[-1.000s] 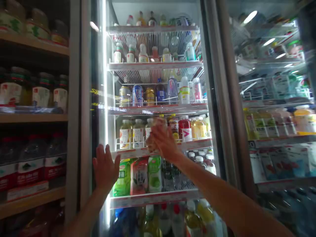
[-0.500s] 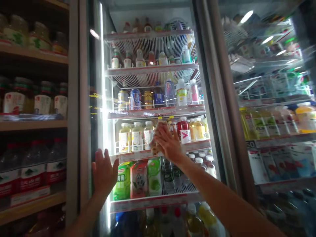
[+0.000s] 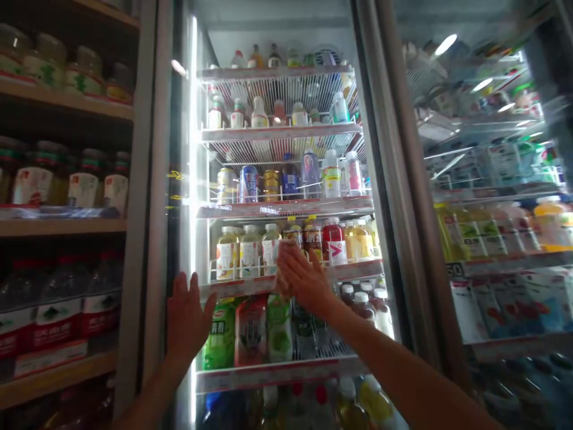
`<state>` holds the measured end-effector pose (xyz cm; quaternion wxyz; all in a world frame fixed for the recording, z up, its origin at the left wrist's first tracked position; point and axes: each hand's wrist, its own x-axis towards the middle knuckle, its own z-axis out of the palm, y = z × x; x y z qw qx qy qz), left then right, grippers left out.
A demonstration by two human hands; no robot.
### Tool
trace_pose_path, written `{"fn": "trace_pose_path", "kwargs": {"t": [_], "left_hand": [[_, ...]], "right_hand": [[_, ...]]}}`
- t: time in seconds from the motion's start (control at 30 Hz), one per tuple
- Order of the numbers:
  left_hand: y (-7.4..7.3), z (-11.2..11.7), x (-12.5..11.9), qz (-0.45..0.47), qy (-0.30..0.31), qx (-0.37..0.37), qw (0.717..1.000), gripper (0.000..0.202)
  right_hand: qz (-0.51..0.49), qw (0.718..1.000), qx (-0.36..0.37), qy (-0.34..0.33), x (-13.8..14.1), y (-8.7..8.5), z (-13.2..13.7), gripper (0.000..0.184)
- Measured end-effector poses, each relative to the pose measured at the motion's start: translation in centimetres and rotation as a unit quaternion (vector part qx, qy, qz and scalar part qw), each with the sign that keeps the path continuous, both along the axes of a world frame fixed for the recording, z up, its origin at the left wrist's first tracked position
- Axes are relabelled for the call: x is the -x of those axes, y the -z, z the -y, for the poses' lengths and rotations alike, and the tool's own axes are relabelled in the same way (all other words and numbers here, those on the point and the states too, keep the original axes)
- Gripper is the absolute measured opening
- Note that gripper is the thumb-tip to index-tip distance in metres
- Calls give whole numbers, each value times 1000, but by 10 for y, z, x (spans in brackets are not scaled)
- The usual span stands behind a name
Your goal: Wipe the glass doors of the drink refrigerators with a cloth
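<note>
Cloth (image 3: 283, 285) is under the right hand (image 3: 308, 283), which holds it with stretched fingers, mostly close together, apparently against the glass door (image 3: 268, 209), before bottles (image 3: 248, 254) on a lit shelf. The work seems to be in progress; no mark on the glass separates a finished part from a remaining one, so how much is left I cannot tell. The right forearm (image 3: 394, 358) reaches up from the lower right. The left hand (image 3: 188, 313) is spread, fingers upward, near the door's left side; its contact is unclear.
</note>
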<state>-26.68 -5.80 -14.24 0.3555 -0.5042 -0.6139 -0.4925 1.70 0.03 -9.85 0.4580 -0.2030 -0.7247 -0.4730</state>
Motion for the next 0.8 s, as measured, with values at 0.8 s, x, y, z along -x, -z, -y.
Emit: {"fn": "trace_pose_path", "kwargs": {"t": [0.8], "left_hand": [[28, -10, -64, -3, 20, 19, 1000, 78]], "right_hand": [[-340, 940, -8, 31, -85, 59, -18, 45]]}}
